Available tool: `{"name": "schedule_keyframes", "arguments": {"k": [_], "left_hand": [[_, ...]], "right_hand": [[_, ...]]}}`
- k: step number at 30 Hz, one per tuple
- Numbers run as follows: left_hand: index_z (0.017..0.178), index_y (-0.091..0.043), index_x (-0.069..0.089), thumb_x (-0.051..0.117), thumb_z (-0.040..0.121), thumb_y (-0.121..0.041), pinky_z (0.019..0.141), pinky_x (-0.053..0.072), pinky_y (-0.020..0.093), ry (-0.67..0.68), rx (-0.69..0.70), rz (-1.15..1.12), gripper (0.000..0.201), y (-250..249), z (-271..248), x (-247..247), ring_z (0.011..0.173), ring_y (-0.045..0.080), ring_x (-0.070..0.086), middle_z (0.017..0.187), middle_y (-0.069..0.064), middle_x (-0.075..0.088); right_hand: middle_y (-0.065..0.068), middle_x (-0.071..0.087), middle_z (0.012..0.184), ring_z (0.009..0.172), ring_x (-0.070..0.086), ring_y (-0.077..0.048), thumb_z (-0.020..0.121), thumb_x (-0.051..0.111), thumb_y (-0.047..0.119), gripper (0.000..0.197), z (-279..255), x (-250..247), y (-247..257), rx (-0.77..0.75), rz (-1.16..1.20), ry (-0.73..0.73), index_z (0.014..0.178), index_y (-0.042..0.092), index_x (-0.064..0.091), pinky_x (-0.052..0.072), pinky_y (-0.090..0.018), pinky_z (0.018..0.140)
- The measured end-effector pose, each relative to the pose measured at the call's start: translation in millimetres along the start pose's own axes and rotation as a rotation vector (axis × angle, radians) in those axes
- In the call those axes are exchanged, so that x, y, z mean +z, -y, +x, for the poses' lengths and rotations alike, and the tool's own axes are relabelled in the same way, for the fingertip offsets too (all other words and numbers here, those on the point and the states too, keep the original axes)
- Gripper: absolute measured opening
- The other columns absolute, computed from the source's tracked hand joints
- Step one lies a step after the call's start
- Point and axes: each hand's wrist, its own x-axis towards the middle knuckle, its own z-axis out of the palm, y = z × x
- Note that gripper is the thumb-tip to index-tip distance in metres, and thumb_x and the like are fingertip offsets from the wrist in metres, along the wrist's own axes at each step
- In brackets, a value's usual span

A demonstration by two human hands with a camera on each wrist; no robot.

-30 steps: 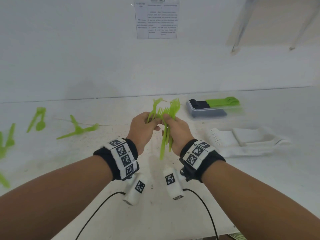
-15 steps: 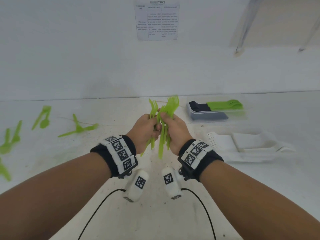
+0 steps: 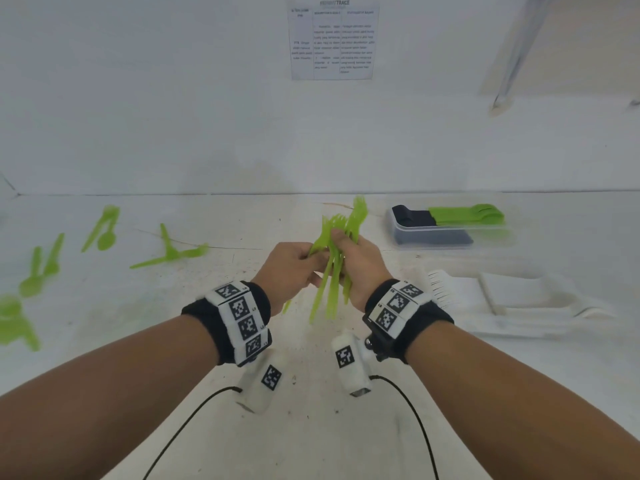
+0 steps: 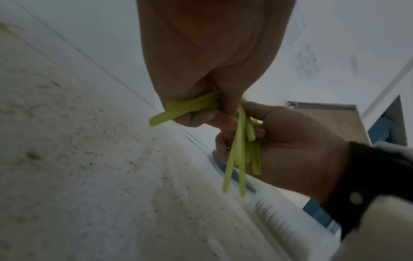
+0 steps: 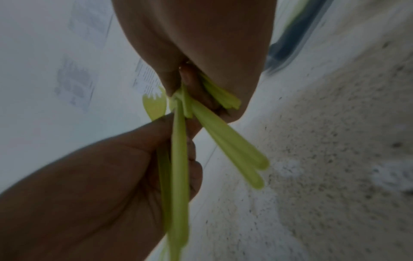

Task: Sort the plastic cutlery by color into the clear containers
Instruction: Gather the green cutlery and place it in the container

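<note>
A bunch of green plastic forks (image 3: 333, 271) is held above the white table, tines up and handles hanging down. My left hand (image 3: 311, 261) grips a few of them from the left. My right hand (image 3: 349, 244) grips the rest from the right, and the two hands touch. In the left wrist view my left hand (image 4: 201, 113) pinches green handles (image 4: 187, 109), and my right hand (image 4: 279, 134) holds several more (image 4: 241, 153). A clear container (image 3: 491, 233) at the back right holds black cutlery (image 3: 412, 216) and green spoons (image 3: 467, 214).
Loose green cutlery lies on the table at the left: a crossed pair (image 3: 169, 252), spoons (image 3: 102, 230) and more near the left edge (image 3: 38, 268). White cutlery (image 3: 446, 289) lies at the right, near my right wrist. A white wall with a printed sheet (image 3: 332, 41) stands behind.
Both hands have stayed together on the fork bunch. The forks in my left hand have tilted and closed in against the right hand's bunch.
</note>
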Motion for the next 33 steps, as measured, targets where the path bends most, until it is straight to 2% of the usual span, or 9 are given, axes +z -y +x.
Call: {"name": "schedule_keyframes", "arguments": {"k": [4,8,11,12,15,18,20,25,33], "left_hand": [[0.112,-0.014,0.074,0.059,0.103,-0.034,0.083,0.054,0.029,0.018,0.012,0.08,0.026,10.3,-0.5,-14.2,0.084,0.013,0.067,0.104,0.009,0.075],[0.104,-0.015,0.066,0.052,0.105,-0.043,0.068,0.049,0.03,-0.132,-0.038,0.092,0.031,9.5,0.9,-33.5,0.071,0.013,0.055,0.086,0.001,0.058],[0.135,-0.025,0.056,0.031,0.105,-0.061,0.101,0.042,0.039,-0.067,-0.098,0.155,0.053,4.0,1.4,-34.7,0.113,0.013,0.046,0.116,-0.008,0.048],[0.141,-0.027,0.051,0.027,0.107,-0.055,0.1,0.042,0.036,-0.057,-0.105,0.157,0.051,3.0,1.8,-32.3,0.115,0.013,0.042,0.116,-0.01,0.047],[0.113,-0.023,0.059,0.035,0.109,-0.037,0.073,0.038,0.024,-0.109,-0.028,0.163,0.028,0.6,2.0,-23.4,0.094,0.016,0.052,0.096,-0.009,0.056],[0.117,-0.019,0.071,0.048,0.108,-0.025,0.084,0.046,0.022,-0.074,0.071,0.08,0.025,4.9,0.0,-13.2,0.098,0.002,0.065,0.108,-0.011,0.072],[0.115,-0.022,0.074,0.052,0.106,-0.018,0.088,0.052,0.025,-0.028,0.08,0.026,0.025,8.0,-4.1,-10.1,0.098,0.009,0.07,0.106,-0.005,0.077],[0.109,-0.01,0.074,0.052,0.104,-0.013,0.074,0.055,0.024,0.031,-0.035,-0.184,0.023,3.7,-11.5,-17.5,0.084,0.016,0.068,0.097,0.005,0.075],[0.127,-0.011,0.068,0.062,0.1,-0.008,0.094,0.058,0.038,0.167,0.043,-0.228,0.027,2.9,-13.5,-28.0,0.101,0.027,0.071,0.118,0.018,0.073]], "right_hand": [[-0.004,0.069,0.091,0.073,0.062,-0.02,0.104,0.057,0.03,0.015,8.3,-7.8,4.9,-0.016,0.004,-0.092,0.103,0.019,0.066,0.051,-0.032,0.065],[0.002,0.068,0.087,0.068,0.057,-0.012,0.104,0.057,0.034,0.016,11.5,-15.0,6.1,-0.001,-0.014,-0.15,0.105,0.021,0.068,0.047,-0.028,0.064],[0.002,0.065,0.085,0.074,0.06,-0.013,0.103,0.059,0.032,0.017,5.4,-4.8,2.2,-0.001,-0.01,-0.068,0.103,0.02,0.07,0.049,-0.028,0.067],[0.001,0.065,0.084,0.074,0.06,-0.013,0.103,0.059,0.032,0.017,3.3,0.2,0.4,0.001,-0.012,-0.046,0.102,0.02,0.07,0.049,-0.029,0.068],[-0.003,0.064,0.084,0.075,0.06,-0.019,0.104,0.058,0.031,0.019,0.4,13.6,-5.8,0.002,-0.004,0.0,0.101,0.017,0.07,0.05,-0.034,0.072],[-0.011,0.065,0.094,0.086,0.058,-0.028,0.104,0.057,0.031,0.021,0.0,20.6,-10.5,-0.005,0.015,-0.008,0.104,0.014,0.07,0.048,-0.042,0.079],[-0.014,0.065,0.097,0.088,0.059,-0.03,0.104,0.057,0.03,0.021,0.0,22.8,-11.4,-0.017,0.035,-0.031,0.105,0.014,0.07,0.049,-0.044,0.08],[-0.013,0.073,0.115,0.109,0.07,-0.033,0.103,0.06,0.032,0.021,-1.1,24.3,-13.7,-0.025,0.062,0.017,0.11,0.018,0.074,0.054,-0.053,0.1],[-0.009,0.074,0.118,0.11,0.071,-0.032,0.099,0.064,0.04,0.023,-7.3,28.2,-15.9,0.037,0.101,0.08,0.115,0.027,0.074,0.06,-0.049,0.088]]}}
